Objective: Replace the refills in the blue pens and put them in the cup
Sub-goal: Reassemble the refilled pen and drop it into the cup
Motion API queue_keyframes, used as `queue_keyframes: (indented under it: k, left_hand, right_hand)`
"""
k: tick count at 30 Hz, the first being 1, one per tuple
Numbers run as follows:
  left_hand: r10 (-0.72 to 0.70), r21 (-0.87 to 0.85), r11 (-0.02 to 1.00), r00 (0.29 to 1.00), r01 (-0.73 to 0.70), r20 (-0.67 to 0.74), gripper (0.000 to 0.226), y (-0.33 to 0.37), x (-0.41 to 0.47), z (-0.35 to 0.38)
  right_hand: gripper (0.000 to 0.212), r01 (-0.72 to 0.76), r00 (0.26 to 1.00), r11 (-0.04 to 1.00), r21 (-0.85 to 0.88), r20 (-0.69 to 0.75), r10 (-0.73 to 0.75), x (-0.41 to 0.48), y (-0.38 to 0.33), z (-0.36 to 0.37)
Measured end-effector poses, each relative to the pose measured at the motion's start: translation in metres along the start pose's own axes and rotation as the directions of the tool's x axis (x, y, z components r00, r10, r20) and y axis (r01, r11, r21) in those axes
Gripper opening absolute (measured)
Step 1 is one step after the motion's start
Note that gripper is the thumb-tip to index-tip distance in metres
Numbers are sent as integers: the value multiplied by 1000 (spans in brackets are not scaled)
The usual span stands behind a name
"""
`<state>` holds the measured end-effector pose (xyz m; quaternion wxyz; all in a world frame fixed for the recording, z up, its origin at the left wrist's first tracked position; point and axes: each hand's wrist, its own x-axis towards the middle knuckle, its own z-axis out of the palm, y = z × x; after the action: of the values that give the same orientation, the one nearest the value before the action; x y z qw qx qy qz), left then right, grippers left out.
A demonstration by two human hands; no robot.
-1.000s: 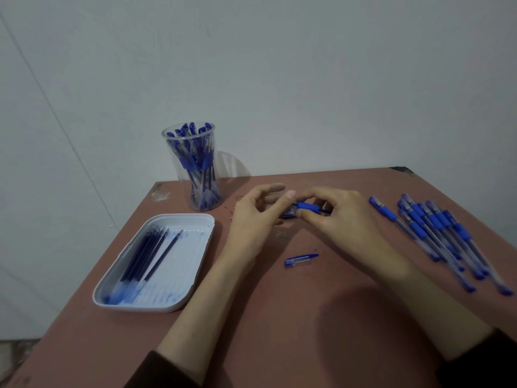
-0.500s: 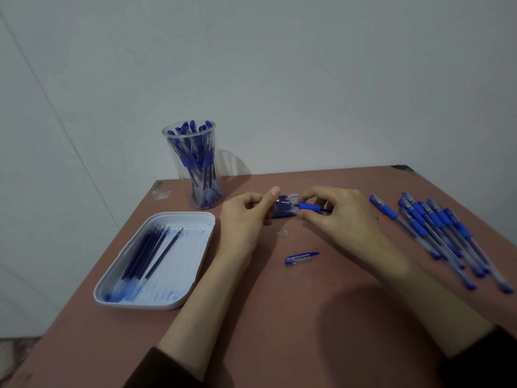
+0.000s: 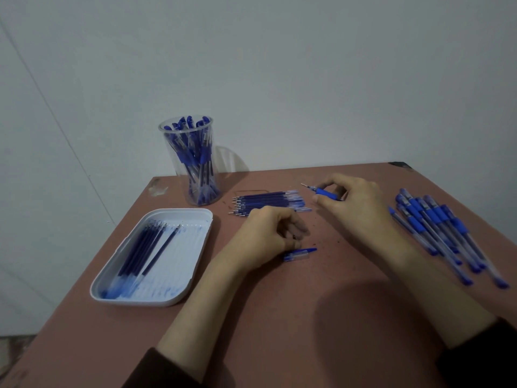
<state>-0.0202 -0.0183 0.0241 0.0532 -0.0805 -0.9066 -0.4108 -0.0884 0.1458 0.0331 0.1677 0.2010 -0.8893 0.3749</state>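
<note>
OK, the reddish-brown table carried everything, set against a pale wall. The white tray sat on your left, long side running away from you. Dark blue refills lay lengthwise in its left half, and blue ink smeared its floor. Loose blue pens, capped, were fanned out at the right side of the table, just beside your right forearm. The clear cup stood upright near the far left corner, beyond the tray, packed with finished pens.

A flat row of fresh refills lay side by side, metal tips pointing left. It sat between the cup and your right hand, just beyond your left hand.

Your right hand was raised near the far centre, fingers and thumb pinching an uncapped pen by its blue grip, tip pointing left and away. That pen was well apart from the cup.

Your left hand rested on the table with its fingers curled in and its thumb at the left end of the pen cap. Couldn't tell if you actually had the cap pinched. The cap lay flat, its blue end pointing right.
</note>
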Motion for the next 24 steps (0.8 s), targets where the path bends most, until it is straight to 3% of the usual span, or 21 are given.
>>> queue_keyframes:
  k: [11,13,17,24]
  left_hand:
    - [-33,-84,996,998,37,46,33,-2,1,-1]
    - [-70,-116,991,998,68,-7,28,-3,2,0]
    - [-124,-181,981,955,76,-271,20,-3,5,-1]
    - [-60,-168,986,940,3,-336,13,3,3,-5]
  right_hand:
    - [6,16,999,1000,-17,41,-15,-2,-2,2]
    - [6,13,999,1000,-23,51,-12,-2,-2,2]
    - [10,42,993,997,-62,110,-35,-4,-3,0]
    - [15,194,963,980,-34,200,-183,-11,-13,0]
